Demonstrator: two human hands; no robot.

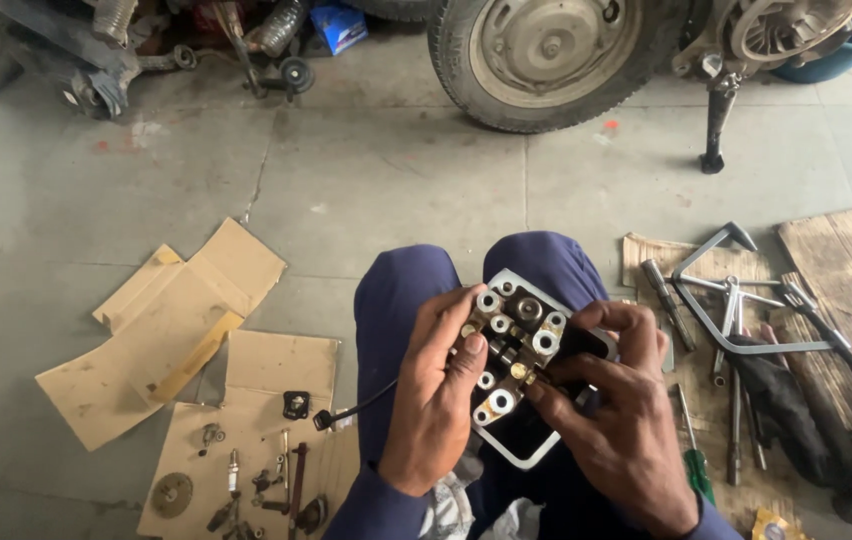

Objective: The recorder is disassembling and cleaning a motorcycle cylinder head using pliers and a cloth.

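Person is sitting on the concrete floor (396,180), knees in blue trousers (401,290) drawn up. Both hands are working on a metal engine cylinder head (514,345), which is resting over the lap between the knees, its face with round white-ringed ports turned up toward the camera.

Left hand (433,395) is closing around the head's left edge, fingers curled onto the top face, thumb lying along the side. Right hand (611,420) is gripping the right edge, fingers bent in, fingertips pinching at a small brass-coloured part near the middle of the head.

To the person's left, flattened cardboard pieces (186,330) are lying on the floor, one carrying small parts and bolts (246,480). To the right, wrenches and a T-handle tool (736,310) are lying on a wooden board (846,260); a green-handled screwdriver (694,450) is lying just beside the right hand. A scooter wheel (546,55) is standing further off.
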